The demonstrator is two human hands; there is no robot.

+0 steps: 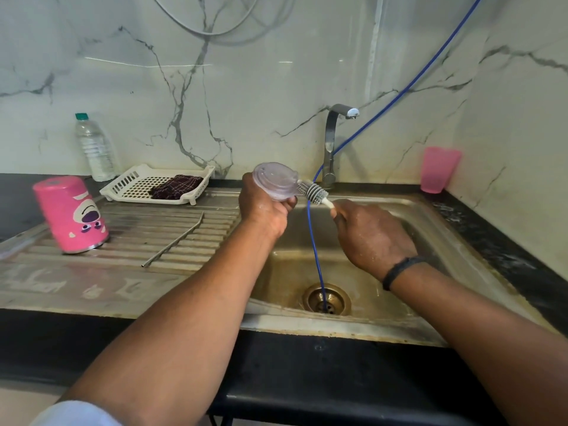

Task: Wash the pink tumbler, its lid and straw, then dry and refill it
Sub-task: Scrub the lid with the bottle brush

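While I scrub over the basin, my holdings and their hazards, largest first.

Sink (430,222), one, steel, with a ribbed drainboard on its left. Hazard: its open drain sits right below my work, so anything I drop would fall toward it.

Pink tumbler (71,213), one, standing mouth-down on the drainboard, well apart from my hands. Hazard: it looks tilted on the ribs; I judge that a knock from my left elbow could tip it.

Water bottle (95,149), one, upright by the wall behind the tumbler.

White tray (123,186), one, holding one dark cloth (176,187).

Pink cup (438,169), one, on the counter at far right.

Tap (333,142), one; I see no water running.

Blue hose (315,241), one, hanging past the tap into the drain. Hazard: it crosses just beside the brush and could snag my stroke.

Lid (275,179), one, clear, held above the sink's left edge. My left hand (264,210) grips its lower rim, fingers curled round it. Hazard: my hands look wet, so I judge it could slip out under the brush's push.

Brush (313,193), one, bristles against the lid's right edge. My right hand (372,235) is closed round its white handle.

Straw (173,241), one, metal, lying along the drainboard ribs; it could roll.
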